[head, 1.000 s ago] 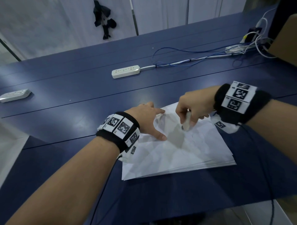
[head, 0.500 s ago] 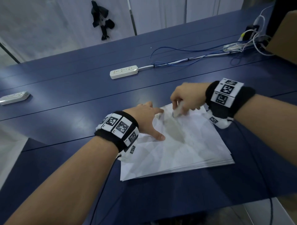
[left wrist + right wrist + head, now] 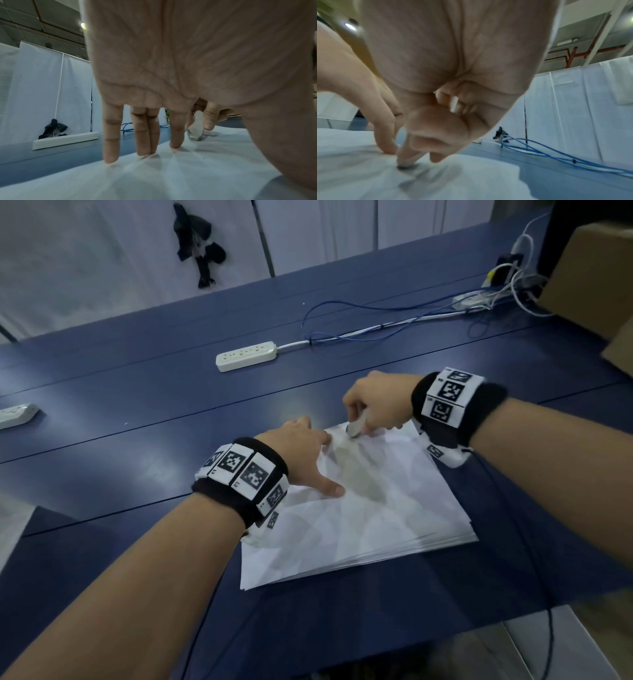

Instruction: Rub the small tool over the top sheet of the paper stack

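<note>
The right hand [image 3: 376, 405] curls its fingers round a small pale stick [image 3: 356, 426], its tip down on the far corner of the paper stack [image 3: 359, 525]; most of the stick is hidden inside the fist, so I cannot tell what it is, and the right wrist view is too blurred to help. The left hand [image 3: 301, 453] lies flat on the stack's far left part, fingers [image 3: 110, 148] straight and spread, tips pressing the top sheet near its far edge. No writing shows on the paper. The wrist bands [image 3: 246, 474] carry black-and-white square codes, with no words to read. The stack lies on the blue table [image 3: 137, 440], near its front edge, with bare tabletop on all sides. A white power strip [image 3: 246, 356] lies well beyond, a second strip [image 3: 15, 414] is cut off at the left, and a brown box [image 3: 596, 278] is cut off at the right.
</note>
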A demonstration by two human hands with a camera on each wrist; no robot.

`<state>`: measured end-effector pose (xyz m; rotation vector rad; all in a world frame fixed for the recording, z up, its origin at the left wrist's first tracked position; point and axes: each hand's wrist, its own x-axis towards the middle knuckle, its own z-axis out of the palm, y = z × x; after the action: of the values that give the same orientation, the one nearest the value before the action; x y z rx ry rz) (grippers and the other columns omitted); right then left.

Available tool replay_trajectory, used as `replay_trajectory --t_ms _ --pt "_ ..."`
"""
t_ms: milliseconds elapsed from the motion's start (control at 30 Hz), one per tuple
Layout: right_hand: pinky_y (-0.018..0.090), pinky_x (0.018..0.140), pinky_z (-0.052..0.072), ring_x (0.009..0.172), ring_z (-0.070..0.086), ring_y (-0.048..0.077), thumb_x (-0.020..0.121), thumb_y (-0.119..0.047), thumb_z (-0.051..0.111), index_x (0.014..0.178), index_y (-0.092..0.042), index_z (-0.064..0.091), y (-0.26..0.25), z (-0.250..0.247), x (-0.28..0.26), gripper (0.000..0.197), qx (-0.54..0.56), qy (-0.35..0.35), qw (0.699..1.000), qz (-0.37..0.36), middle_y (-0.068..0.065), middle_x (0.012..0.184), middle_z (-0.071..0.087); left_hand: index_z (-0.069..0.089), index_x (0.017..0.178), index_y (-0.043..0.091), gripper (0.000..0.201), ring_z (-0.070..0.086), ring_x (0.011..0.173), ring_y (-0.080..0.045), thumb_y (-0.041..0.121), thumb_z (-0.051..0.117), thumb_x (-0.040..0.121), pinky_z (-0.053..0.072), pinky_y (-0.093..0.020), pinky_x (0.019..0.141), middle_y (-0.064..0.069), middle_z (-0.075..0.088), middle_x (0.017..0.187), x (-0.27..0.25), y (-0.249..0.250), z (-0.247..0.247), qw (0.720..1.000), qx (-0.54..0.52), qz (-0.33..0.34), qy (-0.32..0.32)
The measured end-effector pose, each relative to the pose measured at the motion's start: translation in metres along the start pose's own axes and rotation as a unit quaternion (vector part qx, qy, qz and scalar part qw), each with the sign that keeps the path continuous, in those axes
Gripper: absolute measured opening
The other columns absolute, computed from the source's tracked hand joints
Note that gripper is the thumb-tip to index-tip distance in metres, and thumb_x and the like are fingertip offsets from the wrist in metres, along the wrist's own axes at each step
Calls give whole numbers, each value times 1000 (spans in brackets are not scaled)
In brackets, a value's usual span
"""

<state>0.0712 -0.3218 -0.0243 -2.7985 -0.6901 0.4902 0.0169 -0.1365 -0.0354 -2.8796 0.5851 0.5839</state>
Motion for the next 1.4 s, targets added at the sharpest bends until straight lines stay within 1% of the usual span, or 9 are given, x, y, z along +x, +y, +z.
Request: replay_trajectory --t_ms 167,333,400,600,767,867,1000,1200,1400 --pt "22 42 44 49 57 19 75 -25 81 85 -25 69 3 3 -17 15 -29 -184 981 -45 0 71 72 53 125 19 82 41 118 -21 75 66 67 46 -37 86 0 36 126 2 0 1 1000 2 19 0" --pt "30 45 56 62 68 27 78 -36 75 85 -21 67 5 -3 2 19 -6 -10 1000 6 5 81 75 52 130 22 83 46 106 -19 73 69 67 46 -35 87 1 40 120 1 1 -2 1000 -8 25 -3" --pt "35 49 59 62 68 28 79 -38 74 83 -22 66 7 -2 1 19 0 13 1000 0 5 86 74 52 130 23 82 47 103 -18 72 70 67 44 -32 84 1 41 120 0 0 -1 1000 -13 25 2" --pt "37 55 59 51 59 17 73 -35 81 79 -31 65 7 6 -19 17 -61 -165 983 -52 -3 87 75 55 123 19 80 51 100 -19 72 71 65 45 -31 80 0 43 119 2 0 -1 1000 -17 17 5" --pt "47 67 61 80 69 30 76 -41 71 85 -24 65 6 -1 -2 19 -47 0 999 3 2 87 71 49 131 27 85 50 101 -19 72 73 62 49 -38 89 3 40 116 0 0 -3 999 -35 18 -2" --pt "45 66 61 72 69 25 72 -40 71 84 -26 65 7 1 -7 19 -21 -26 999 -21 0 88 71 47 136 27 89 50 105 -19 72 73 63 48 -38 90 3 40 118 0 1 -3 999 -37 18 1" --pt "19 39 45 54 61 21 77 -20 76 82 -28 67 4 4 -21 13 -40 -168 984 -53 3 84 74 42 141 24 94 46 116 -20 73 70 65 45 -36 93 1 42 123 1 0 0 999 -39 21 10" --pt "33 48 58 67 71 33 79 -32 70 87 -19 65 6 -4 0 16 -11 3 1000 11 6 85 72 48 132 26 87 49 109 -21 74 72 63 46 -36 88 1 43 118 2 3 -1 999 -43 16 16" --pt "22 42 48 53 61 22 77 -25 77 84 -28 67 5 1 -19 12 -57 -178 982 -38 10 78 72 43 140 26 97 47 115 -22 75 72 61 47 -39 92 1 42 121 3 3 0 999 -45 14 13"
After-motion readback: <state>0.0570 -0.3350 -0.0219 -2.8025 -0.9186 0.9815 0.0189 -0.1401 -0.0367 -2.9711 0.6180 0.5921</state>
